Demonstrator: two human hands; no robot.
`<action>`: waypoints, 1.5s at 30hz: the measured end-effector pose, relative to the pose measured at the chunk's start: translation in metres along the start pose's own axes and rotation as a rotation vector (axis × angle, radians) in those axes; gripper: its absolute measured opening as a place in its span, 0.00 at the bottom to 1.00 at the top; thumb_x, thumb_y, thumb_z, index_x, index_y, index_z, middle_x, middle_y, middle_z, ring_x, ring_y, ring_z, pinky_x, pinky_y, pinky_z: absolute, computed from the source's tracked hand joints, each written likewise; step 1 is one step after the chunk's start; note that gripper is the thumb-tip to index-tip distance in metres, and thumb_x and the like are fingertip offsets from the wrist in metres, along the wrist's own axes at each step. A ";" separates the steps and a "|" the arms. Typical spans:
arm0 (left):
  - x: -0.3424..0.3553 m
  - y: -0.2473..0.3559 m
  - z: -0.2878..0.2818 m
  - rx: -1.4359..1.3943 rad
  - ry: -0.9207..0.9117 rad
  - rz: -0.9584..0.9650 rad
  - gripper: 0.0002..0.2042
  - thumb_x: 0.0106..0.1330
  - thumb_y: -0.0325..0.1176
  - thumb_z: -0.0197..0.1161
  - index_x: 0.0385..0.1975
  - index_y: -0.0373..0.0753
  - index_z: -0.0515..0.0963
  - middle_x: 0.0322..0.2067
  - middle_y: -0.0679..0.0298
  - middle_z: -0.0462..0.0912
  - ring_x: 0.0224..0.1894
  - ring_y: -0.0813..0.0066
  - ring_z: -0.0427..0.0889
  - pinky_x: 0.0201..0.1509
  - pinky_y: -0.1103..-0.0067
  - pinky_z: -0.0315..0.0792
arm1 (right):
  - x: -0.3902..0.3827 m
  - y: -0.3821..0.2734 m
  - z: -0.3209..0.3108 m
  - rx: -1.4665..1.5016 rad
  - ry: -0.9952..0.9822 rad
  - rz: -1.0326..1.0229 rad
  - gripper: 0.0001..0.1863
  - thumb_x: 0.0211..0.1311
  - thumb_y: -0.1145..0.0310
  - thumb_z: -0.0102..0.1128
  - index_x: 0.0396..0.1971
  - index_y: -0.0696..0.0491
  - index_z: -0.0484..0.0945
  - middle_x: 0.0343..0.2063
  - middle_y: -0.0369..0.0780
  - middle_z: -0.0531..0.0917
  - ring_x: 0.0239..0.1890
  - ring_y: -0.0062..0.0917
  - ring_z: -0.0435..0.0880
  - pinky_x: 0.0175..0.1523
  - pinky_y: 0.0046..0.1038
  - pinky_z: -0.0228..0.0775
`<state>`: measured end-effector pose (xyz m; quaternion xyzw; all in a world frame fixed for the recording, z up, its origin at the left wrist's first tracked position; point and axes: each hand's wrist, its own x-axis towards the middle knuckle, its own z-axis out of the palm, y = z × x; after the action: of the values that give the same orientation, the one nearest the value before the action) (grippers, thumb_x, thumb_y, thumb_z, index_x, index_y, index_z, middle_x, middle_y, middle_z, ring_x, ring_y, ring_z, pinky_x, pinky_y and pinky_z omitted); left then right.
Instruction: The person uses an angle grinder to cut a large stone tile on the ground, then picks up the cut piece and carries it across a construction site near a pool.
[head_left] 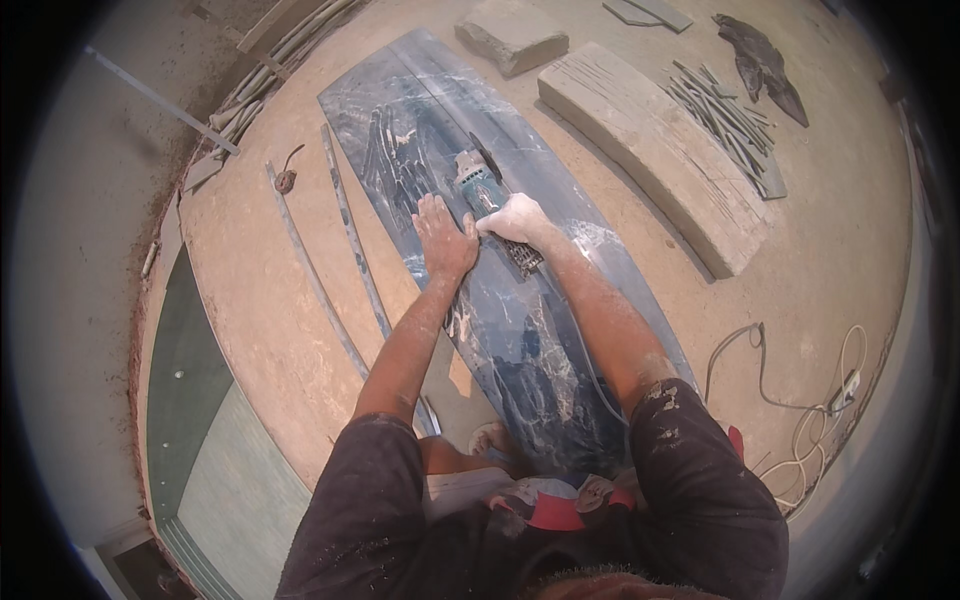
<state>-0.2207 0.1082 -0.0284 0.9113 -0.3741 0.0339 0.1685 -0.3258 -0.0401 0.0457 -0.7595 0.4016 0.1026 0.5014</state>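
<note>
While the right hand (514,221) grips the teal grinder (482,193), which points lengthwise away along the dark slab (512,325), the left hand (446,240) lies open to its left.

Bright daylight washes the sandy beige ground (800,290), while the glossy, white-veined blue-grey stone slab (520,320) shows pale reflections toward its near end. Dark shadow lines the long beige stone block (650,160). Fisheye distortion bows the slab's long edges; blackness rings the view.
</note>
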 end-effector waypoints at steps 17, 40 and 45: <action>0.000 -0.002 0.002 -0.006 0.031 0.005 0.37 0.72 0.47 0.56 0.71 0.22 0.61 0.75 0.38 0.58 0.80 0.44 0.51 0.84 0.53 0.42 | -0.006 0.004 0.001 -0.041 -0.006 -0.022 0.42 0.39 0.47 0.77 0.49 0.66 0.85 0.49 0.57 0.87 0.54 0.43 0.88 0.58 0.34 0.80; 0.000 0.001 0.003 -0.003 0.023 -0.003 0.37 0.73 0.47 0.55 0.72 0.23 0.60 0.75 0.39 0.58 0.80 0.44 0.51 0.84 0.54 0.40 | -0.015 0.014 0.002 -0.062 0.037 -0.026 0.43 0.39 0.46 0.76 0.48 0.69 0.84 0.45 0.57 0.88 0.49 0.42 0.90 0.53 0.34 0.81; -0.001 -0.001 0.003 0.003 0.030 -0.002 0.38 0.73 0.47 0.56 0.72 0.23 0.59 0.75 0.39 0.58 0.80 0.44 0.51 0.84 0.54 0.41 | -0.018 0.013 0.003 -0.067 0.025 -0.032 0.42 0.40 0.46 0.76 0.47 0.69 0.84 0.45 0.57 0.88 0.49 0.42 0.90 0.53 0.34 0.81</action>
<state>-0.2208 0.1086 -0.0317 0.9113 -0.3707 0.0478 0.1725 -0.3463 -0.0314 0.0453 -0.7835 0.3918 0.0985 0.4721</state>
